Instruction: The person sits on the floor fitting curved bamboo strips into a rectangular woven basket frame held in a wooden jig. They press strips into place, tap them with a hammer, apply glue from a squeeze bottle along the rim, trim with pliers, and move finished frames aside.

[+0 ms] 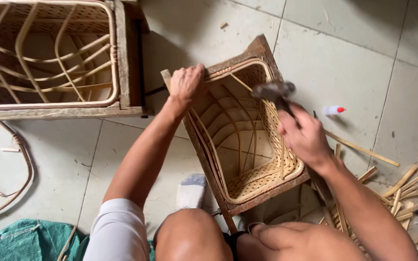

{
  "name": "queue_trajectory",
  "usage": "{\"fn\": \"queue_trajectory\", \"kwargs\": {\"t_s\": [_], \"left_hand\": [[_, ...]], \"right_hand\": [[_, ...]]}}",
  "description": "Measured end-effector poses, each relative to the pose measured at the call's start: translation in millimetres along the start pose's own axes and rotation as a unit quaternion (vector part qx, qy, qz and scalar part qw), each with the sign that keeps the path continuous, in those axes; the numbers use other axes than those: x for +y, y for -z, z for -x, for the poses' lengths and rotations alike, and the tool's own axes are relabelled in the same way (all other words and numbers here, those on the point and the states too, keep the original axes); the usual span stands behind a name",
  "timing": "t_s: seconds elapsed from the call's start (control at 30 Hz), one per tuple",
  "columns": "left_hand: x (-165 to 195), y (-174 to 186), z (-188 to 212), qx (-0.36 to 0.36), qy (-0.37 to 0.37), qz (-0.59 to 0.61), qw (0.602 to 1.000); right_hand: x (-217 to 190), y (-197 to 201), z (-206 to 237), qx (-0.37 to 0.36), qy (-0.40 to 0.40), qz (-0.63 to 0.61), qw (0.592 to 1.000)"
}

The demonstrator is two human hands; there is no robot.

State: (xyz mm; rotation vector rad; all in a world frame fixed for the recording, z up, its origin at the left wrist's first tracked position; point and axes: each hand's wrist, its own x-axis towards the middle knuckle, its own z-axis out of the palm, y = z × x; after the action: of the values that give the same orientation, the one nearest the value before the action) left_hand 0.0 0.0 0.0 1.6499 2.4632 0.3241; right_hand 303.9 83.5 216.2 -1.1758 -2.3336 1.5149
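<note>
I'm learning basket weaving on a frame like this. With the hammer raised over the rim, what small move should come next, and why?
Probably a short tap down onto the rattan rim: the right hand holds the hammer just above it, blurred, while the left hand grips the wooden frame's corner, clear of the head.

left hand (186, 83) clamped down, right hand (305, 135) in closed grip.

- One view only, worn on the person's head, so no second view overlaps it
- It faces steeply down, the woven basket (245, 140) sitting mid-picture
- It sits close: knees fill the bottom edge below the basket
- Tiled floor (344, 63) spreads beyond and right of the basket
</note>
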Motion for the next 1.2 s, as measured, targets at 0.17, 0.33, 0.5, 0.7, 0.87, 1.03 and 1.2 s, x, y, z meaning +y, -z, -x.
{"fn": "queue_trajectory", "kwargs": {"t_s": [0.17, 0.33, 0.5, 0.7, 0.87, 1.03, 1.2], "left_hand": [[14.2, 46.5, 6.7, -0.077, 0.033, 0.025, 0.996], [23.8, 61.7, 3.4, -0.081, 0.032, 0.036, 0.996], [22.5, 53.8, 6.3, -0.077, 0.013, 0.045, 0.996], [18.3, 40.7, 4.4, -0.064, 0.019, 0.033, 0.997], [15.4, 34.2, 1.8, -0.048, 0.009, 0.018, 0.999], [13.7, 22.3, 3.8, -0.025, 0.015, 0.015, 0.999], [11.0, 18.8, 5.5, 0.010, -0.008, 0.021, 1.000]], "right_hand": [[12.0, -12.3, -69.2, 0.045, 0.182, 0.120, 0.975], [31.7, 4.4, -99.2, 0.048, 0.053, 0.024, 0.997], [49.2, 9.8, -111.5, 0.013, 0.060, 0.030, 0.998], [51.1, 6.8, -116.9, 0.040, 0.031, 0.018, 0.999], [39.1, -6.6, -116.2, 0.039, 0.132, 0.055, 0.989], [34.6, -23.7, -126.0, -0.009, 0.167, 0.117, 0.979], [25.3, -30.2, -128.3, -0.020, 0.184, 0.135, 0.973]]}}
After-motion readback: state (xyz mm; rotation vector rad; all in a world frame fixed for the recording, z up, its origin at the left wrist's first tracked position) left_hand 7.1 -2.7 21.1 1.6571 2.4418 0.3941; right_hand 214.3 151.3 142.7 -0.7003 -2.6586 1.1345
